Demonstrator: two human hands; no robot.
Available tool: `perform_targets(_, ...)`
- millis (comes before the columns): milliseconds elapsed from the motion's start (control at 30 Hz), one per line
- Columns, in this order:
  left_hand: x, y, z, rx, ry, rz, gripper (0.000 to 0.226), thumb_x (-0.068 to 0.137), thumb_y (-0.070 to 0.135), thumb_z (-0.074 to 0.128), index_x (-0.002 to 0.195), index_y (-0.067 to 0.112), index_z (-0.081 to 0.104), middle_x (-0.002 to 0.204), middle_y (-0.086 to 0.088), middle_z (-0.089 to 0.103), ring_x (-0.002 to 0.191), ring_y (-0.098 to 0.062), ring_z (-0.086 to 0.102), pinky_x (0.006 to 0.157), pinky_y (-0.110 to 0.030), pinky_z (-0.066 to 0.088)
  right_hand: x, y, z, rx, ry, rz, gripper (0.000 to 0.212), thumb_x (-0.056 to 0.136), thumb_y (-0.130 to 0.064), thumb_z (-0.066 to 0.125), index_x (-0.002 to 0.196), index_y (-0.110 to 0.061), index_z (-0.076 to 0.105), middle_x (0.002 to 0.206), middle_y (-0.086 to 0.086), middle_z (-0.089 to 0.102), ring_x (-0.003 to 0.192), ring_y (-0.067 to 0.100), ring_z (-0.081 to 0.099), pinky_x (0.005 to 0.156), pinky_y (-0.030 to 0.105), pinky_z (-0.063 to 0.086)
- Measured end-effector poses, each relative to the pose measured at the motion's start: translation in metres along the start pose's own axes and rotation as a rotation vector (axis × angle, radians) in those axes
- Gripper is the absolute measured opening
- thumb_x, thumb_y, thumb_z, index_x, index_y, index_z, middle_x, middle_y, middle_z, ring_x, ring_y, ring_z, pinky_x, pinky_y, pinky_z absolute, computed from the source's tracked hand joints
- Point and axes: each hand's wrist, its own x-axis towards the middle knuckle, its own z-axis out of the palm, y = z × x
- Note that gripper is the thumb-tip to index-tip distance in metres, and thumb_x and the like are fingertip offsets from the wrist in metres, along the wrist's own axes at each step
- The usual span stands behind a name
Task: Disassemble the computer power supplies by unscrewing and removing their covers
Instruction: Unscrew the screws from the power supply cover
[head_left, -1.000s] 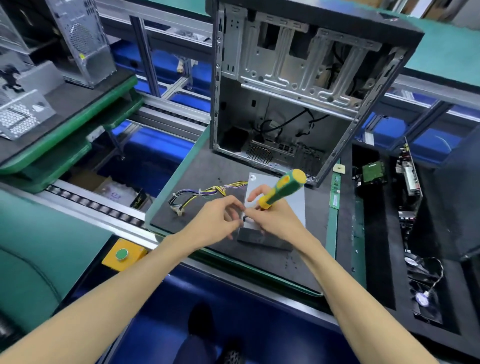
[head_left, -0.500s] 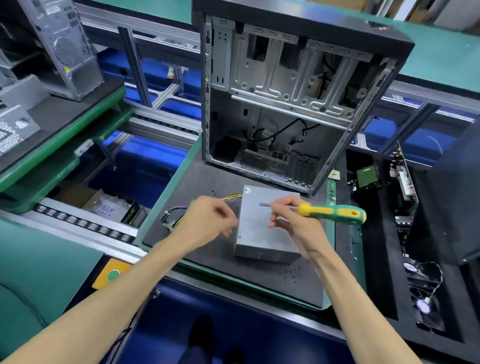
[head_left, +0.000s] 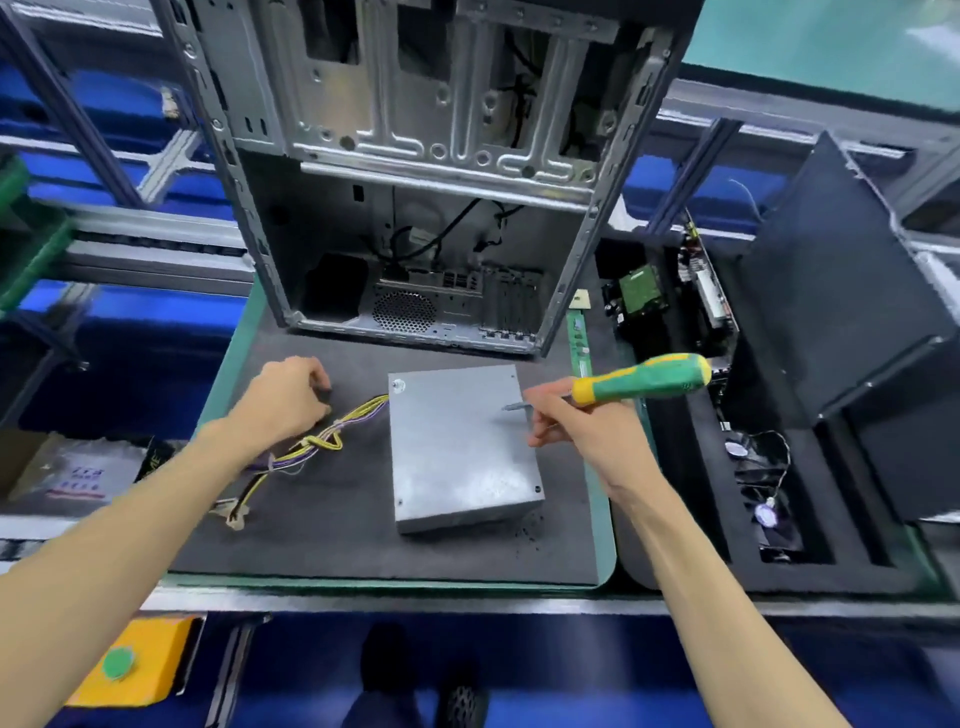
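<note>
A grey metal power supply (head_left: 457, 452) lies flat on the dark foam mat (head_left: 363, 545), its yellow and purple cable bundle (head_left: 322, 441) trailing off to the left. My right hand (head_left: 576, 423) grips a screwdriver by its green and yellow handle (head_left: 644, 376). The shaft lies nearly level, and its tip hovers over the box's top right area. My left hand (head_left: 291, 400) is over the mat to the left of the box, above the cables. Its curled fingers pinch a small dark screw (head_left: 324, 394).
An open computer case (head_left: 415, 208) stands upright just behind the power supply. Small loose screws (head_left: 530, 525) lie by the box's near right corner. A black foam tray to the right holds a fan (head_left: 763, 514) and a green board (head_left: 641, 296). A yellow button box (head_left: 124, 662) sits front left.
Both hands met at the box's near left part, then parted. My left hand moved left over the mat. My right hand swung the screwdriver from upright to nearly level, off to the right.
</note>
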Motion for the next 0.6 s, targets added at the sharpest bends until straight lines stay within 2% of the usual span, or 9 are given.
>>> perform_targets(33,0.001,0.004,-0.005,0.055,0.008,0.014,0.020,0.080,0.015,0.075,0.093,0.021,0.061,0.095,-0.008,0.070,0.095,-0.032,0.064,0.082,-0.038,0.049,-0.004,-0.001,-0.003,-0.003,-0.001,-0.015,0.017,0.094,0.000,0.070,0.077,-0.004,0.072,0.062,0.010,0.066,0.053,0.023,0.063,0.055,0.029,0.059)
perform_targets(100,-0.004,0.023,-0.019,0.064,0.173,0.087,0.019,0.083,0.018,0.070,0.100,0.018,0.062,0.092,-0.007,0.068,0.091,-0.032,0.062,0.081,-0.040,0.049,-0.014,-0.002,-0.010,0.007,-0.026,-0.026,0.017,0.099,-0.004,0.066,0.082,-0.002,0.065,0.062,0.010,0.066,0.052,0.024,0.065,0.053,0.033,0.060)
perform_targets(167,-0.025,0.060,-0.026,-0.114,0.303,0.250,0.010,0.085,0.020,0.064,0.094,0.024,0.064,0.080,0.004,0.065,0.080,-0.020,0.062,0.074,-0.036,0.051,-0.024,-0.002,-0.016,0.008,-0.052,-0.015,0.018,0.103,-0.010,0.061,0.087,-0.003,0.058,0.061,0.011,0.067,0.052,0.026,0.066,0.054,0.036,0.061)
perform_targets(200,-0.041,0.083,-0.025,-0.206,0.257,0.369,0.009,0.086,0.022,0.066,0.091,0.029,0.064,0.076,0.009,0.062,0.072,-0.009,0.059,0.069,-0.030,0.049,-0.029,-0.001,-0.018,-0.003,-0.058,-0.008,0.018,0.104,-0.012,0.059,0.089,-0.004,0.055,0.062,0.011,0.067,0.053,0.027,0.067,0.055,0.036,0.061)
perform_targets(233,-0.059,0.104,-0.018,-0.281,0.140,0.493,0.010,0.085,0.025,0.070,0.091,0.031,0.064,0.075,0.010,0.061,0.068,-0.005,0.057,0.065,-0.020,0.046,-0.034,0.001,-0.020,-0.023,-0.058,-0.004,0.019,0.105,-0.014,0.059,0.090,-0.004,0.053,0.062,0.011,0.067,0.055,0.029,0.068,0.057,0.037,0.061)
perform_targets(300,-0.093,0.134,0.007,-0.330,-0.145,0.645,0.021,0.081,0.028,0.077,0.099,0.031,0.066,0.080,0.011,0.060,0.071,-0.003,0.053,0.065,-0.011,0.039,-0.043,0.008,-0.023,-0.084,-0.049,-0.011,0.019,0.105,-0.016,0.059,0.089,-0.006,0.054,0.063,0.010,0.068,0.061,0.030,0.070,0.064,0.039,0.062)
perform_targets(333,-0.104,0.142,0.021,-0.280,-0.213,0.694,0.027,0.080,0.029,0.079,0.104,0.027,0.066,0.085,0.011,0.059,0.075,-0.004,0.051,0.070,-0.011,0.038,-0.047,0.011,-0.025,-0.118,-0.043,-0.019,0.020,0.105,-0.017,0.059,0.087,-0.008,0.058,0.064,0.009,0.070,0.066,0.030,0.072,0.069,0.042,0.063)
perform_targets(433,-0.114,0.144,0.051,-0.164,-0.103,0.759,0.031,0.081,0.029,0.079,0.109,0.021,0.066,0.092,0.013,0.051,0.087,-0.007,0.044,0.085,-0.023,0.038,-0.055,0.023,-0.027,-0.182,-0.029,-0.041,0.022,0.104,-0.020,0.061,0.082,-0.017,0.065,0.069,0.008,0.074,0.078,0.028,0.076,0.080,0.043,0.064)
perform_targets(600,-0.119,0.141,0.067,-0.233,0.021,0.746,0.028,0.081,0.022,0.079,0.107,0.023,0.069,0.093,0.013,0.051,0.089,-0.010,0.044,0.086,-0.032,0.037,-0.059,0.036,-0.029,-0.150,0.002,-0.047,0.026,0.104,-0.018,0.061,0.078,-0.017,0.065,0.069,0.008,0.075,0.078,0.024,0.077,0.080,0.039,0.064)
